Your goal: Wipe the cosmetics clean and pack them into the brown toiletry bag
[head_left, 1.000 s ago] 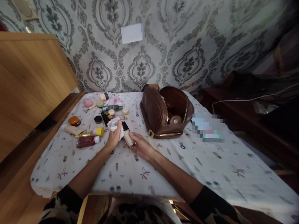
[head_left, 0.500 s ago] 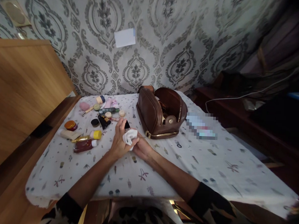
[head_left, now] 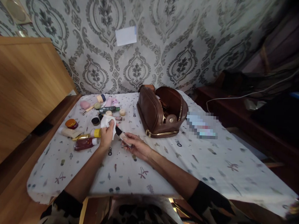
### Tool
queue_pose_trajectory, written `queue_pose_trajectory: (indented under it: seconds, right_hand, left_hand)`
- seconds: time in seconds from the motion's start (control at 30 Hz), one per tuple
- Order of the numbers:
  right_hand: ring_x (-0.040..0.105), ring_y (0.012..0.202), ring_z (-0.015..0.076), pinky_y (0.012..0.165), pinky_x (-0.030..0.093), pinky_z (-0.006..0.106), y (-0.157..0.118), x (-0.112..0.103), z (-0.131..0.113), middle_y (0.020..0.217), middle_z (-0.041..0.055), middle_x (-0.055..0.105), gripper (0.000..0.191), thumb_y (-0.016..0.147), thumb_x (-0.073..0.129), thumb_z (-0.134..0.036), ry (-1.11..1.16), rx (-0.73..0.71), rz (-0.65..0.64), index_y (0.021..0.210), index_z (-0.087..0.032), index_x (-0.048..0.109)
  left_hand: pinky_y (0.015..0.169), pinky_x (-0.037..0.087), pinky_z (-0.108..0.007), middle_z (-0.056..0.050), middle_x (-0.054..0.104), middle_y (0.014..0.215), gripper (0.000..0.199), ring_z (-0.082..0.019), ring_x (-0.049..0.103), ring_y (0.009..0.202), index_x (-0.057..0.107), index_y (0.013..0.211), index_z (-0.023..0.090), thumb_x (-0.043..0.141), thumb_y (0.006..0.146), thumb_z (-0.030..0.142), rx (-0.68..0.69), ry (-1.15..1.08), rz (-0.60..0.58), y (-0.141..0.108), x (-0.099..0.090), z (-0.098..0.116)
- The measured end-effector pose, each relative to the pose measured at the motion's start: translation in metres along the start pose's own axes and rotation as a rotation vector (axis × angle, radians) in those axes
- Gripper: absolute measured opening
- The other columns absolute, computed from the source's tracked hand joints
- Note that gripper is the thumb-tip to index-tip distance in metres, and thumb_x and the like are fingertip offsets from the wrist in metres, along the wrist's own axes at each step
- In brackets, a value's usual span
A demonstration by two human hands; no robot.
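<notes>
Now, brown bag (head_left: 150,115): open-mouthed, at 12 o'clock on my remote feed.
Right hand (head_left: 136,146): fingers closed round the base end of the slim bottle (head_left: 123,137).
Left hand (head_left: 107,135): curled, pinching the white cloth (head_left: 106,120); whether it touches the black cap (head_left: 118,131), I can't tell.
Slim bottle: tilted, 8 o'clock from the bag; I judge it stiff, slippery, perhaps breakable, best gripped round its body; pale beige.

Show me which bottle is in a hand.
The black-capped bottle gripped in the right hand; the dark red bottle and dark green bottle lie on the printed cover.
</notes>
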State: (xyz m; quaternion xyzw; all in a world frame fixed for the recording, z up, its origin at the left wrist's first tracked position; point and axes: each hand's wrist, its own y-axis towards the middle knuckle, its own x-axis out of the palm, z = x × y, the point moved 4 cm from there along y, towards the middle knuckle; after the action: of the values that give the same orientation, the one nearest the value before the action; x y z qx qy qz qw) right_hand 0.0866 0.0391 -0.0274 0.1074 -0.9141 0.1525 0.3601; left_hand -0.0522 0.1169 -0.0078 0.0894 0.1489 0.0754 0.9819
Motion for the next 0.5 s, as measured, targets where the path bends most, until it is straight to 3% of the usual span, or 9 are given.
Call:
queue_pose_trajectory:
  seconds: [0.13,0.27,0.37,0.5]
  right_hand:
    - [0.059,0.07,0.0107,0.068,0.049,0.023,0.004,-0.005,0.0,0.077,0.0008,0.066,0.03,0.061,0.087,-0.029,0.083,-0.053,0.027,0.082,-0.014,0.072]
    - [0.058,0.068,0.0114,0.068,0.049,0.024,0.009,-0.008,0.001,0.076,0.0021,0.068,0.022,0.069,0.083,-0.032,0.123,-0.115,0.023,0.08,-0.014,0.073]
    - [0.057,0.067,0.0112,0.065,0.047,0.023,0.013,-0.009,0.0,0.075,0.0005,0.068,0.018,0.071,0.081,-0.028,0.171,-0.167,0.027,0.082,-0.016,0.073]
    - [0.062,0.076,0.015,0.071,0.05,0.025,0.017,-0.014,-0.004,0.079,0.0,0.071,0.016,0.073,0.074,-0.019,0.22,-0.202,0.067,0.089,-0.02,0.071]
  left_hand:
    - [0.086,0.052,-0.035,-0.007,0.072,0.078,0.051,-0.024,0.068,0.087,0.072,0.085,0.016,0.045,0.09,0.06,0.024,-0.044,-0.048,-0.003,0.006,0.006]
    - [0.109,0.04,-0.04,-0.011,0.071,0.105,0.047,-0.025,0.06,0.117,0.067,0.113,0.017,0.04,0.096,0.052,0.26,0.018,-0.122,-0.009,0.016,0.009]
    - [0.118,0.03,-0.041,-0.013,0.057,0.135,0.049,-0.023,0.045,0.135,0.049,0.138,0.02,0.041,0.097,0.045,0.51,0.09,-0.23,-0.02,0.026,0.013]
    - [0.118,0.024,-0.053,-0.014,0.025,0.158,0.055,-0.031,0.022,0.148,0.043,0.146,0.025,0.047,0.095,0.045,0.776,0.272,-0.39,-0.042,0.035,0.024]
